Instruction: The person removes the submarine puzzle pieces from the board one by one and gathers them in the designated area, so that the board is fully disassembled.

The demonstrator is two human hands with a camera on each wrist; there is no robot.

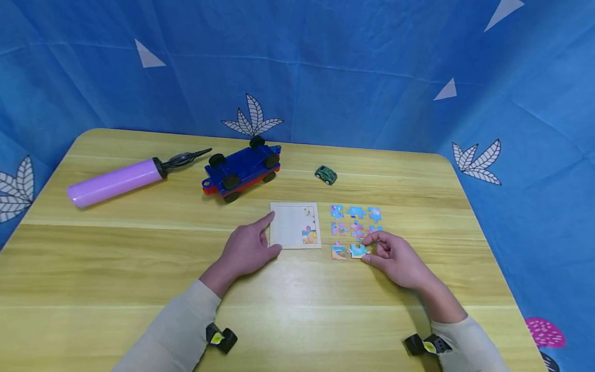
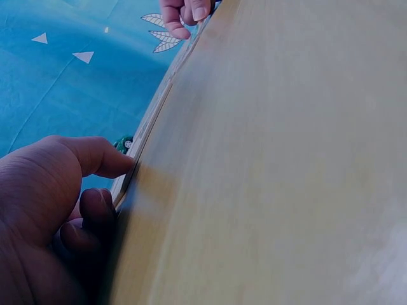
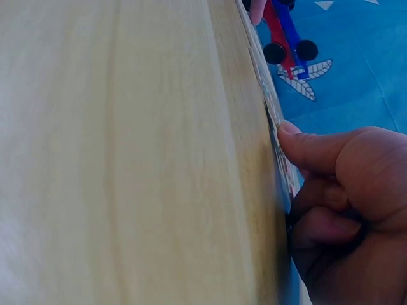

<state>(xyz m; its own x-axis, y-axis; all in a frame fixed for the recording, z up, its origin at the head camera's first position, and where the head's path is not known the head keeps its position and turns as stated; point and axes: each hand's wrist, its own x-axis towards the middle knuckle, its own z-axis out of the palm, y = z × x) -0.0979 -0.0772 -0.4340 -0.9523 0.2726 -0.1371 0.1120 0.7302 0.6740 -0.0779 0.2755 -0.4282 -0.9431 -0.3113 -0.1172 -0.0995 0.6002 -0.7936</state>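
A square white puzzle board (image 1: 293,227) lies flat on the table, one piece (image 1: 309,236) set in its lower right corner. My left hand (image 1: 248,245) holds the board's left side, forefinger at the upper part and thumb at the bottom corner. Loose jigsaw pieces lie in rows to its right, with a blue piece (image 1: 356,212) among those at the back. My right hand (image 1: 395,258) pinches a blue-and-tan puzzle piece (image 1: 358,251) in the front row between thumb and forefinger. In the right wrist view, the thumb (image 3: 311,149) hides part of the pieces.
Behind the board, a blue-and-red toy vehicle (image 1: 244,168) lies with wheels upward. A small green toy car (image 1: 326,175) stands farther right. At the left lies a purple hand pump (image 1: 116,182) with a black nozzle. A blue patterned cloth (image 1: 325,77) hangs behind the table.
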